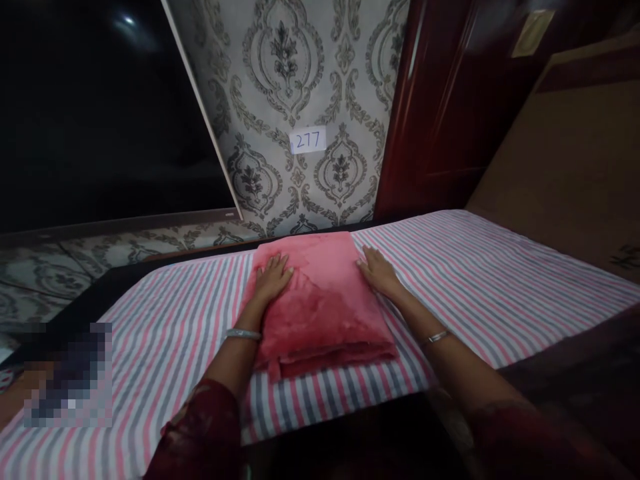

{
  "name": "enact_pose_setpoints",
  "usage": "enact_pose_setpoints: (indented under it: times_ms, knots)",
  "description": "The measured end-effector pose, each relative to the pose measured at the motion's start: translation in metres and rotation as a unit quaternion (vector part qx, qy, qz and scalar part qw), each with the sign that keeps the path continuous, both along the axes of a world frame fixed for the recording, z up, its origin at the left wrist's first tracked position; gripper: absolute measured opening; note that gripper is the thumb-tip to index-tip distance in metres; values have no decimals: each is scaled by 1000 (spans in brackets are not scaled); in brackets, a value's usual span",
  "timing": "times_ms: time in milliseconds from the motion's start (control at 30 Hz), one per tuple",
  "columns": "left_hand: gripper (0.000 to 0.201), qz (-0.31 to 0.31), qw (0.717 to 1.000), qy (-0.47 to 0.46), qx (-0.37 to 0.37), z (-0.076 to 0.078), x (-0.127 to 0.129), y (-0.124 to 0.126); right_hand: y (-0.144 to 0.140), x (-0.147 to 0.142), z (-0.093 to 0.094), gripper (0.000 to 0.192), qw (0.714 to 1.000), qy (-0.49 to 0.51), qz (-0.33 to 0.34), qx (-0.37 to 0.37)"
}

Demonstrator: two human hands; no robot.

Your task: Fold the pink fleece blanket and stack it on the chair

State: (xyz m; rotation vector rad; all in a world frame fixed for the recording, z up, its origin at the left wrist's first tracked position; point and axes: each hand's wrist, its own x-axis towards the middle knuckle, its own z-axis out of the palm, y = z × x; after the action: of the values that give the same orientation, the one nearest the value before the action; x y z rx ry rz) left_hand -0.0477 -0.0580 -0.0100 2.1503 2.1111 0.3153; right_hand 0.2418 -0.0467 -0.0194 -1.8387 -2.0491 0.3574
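A folded pink plush cloth (320,300), perhaps a towel or small blanket, lies flat on a striped sheet (180,313). Its layered edge and a small loop or tab face me. My left hand (273,275) rests on the cloth's upper left part, fingers spread. On the opposite side, my right hand (379,270) lies at the upper right edge with its fingers stretched out, partly over the striped sheet. Neither hand grips anything. Whether the right palm presses on the cloth or only touches its side, I cannot tell.
Behind the table is a patterned wall with a paper label (307,139) reading 277. A large dark screen (100,113) stands at the left. A red-brown door (440,107) and a cardboard box (575,153) are at the right. Another person's arm (15,400) reaches in at the lower left beside a blurred-out patch.
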Motion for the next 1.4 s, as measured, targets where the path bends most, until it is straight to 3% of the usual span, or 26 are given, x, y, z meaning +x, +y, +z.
enact_pose_setpoints:
  times_ms: [100,167,233,333,433,567,767,933,1067,1167,1233,1333,1400]
  knots:
    - [61,-9,1000,-14,25,13,6,-18,-35,-31,22,69,995,-17,82,59]
    - [61,-47,997,8,64,16,13,-39,-60,-57,27,70,985,-32,151,70]
    - [59,-79,993,43,76,11,18,-60,-80,-78,21,70,977,-45,199,67]
    - [57,-67,995,64,40,-4,22,-81,-96,-90,3,68,969,-56,234,48]
    - [58,-51,997,61,17,-15,22,-86,-97,-83,-11,69,969,-50,237,42]
    - [59,-52,996,65,11,-16,21,-82,-91,-55,-15,73,975,-55,213,30]
    - [57,-45,997,61,24,-17,21,-82,-94,-13,-32,73,991,-43,123,4]
    - [56,-55,997,9,58,-16,19,-81,-97,0,-55,74,998,14,62,28]
    - [57,23,992,-37,122,-11,-4,-88,-97,5,-60,71,991,77,76,84]
    - [62,116,974,-115,156,-13,-33,-100,-98,7,-61,70,979,151,89,100]
    - [67,163,956,-205,128,-16,-50,-109,-100,5,-64,69,969,196,84,122]
    - [71,221,906,-352,77,-16,-58,-120,-99,-2,-67,69,955,249,65,146]
    - [70,227,865,-443,64,-9,-53,-125,-96,-4,-62,69,946,287,61,140]
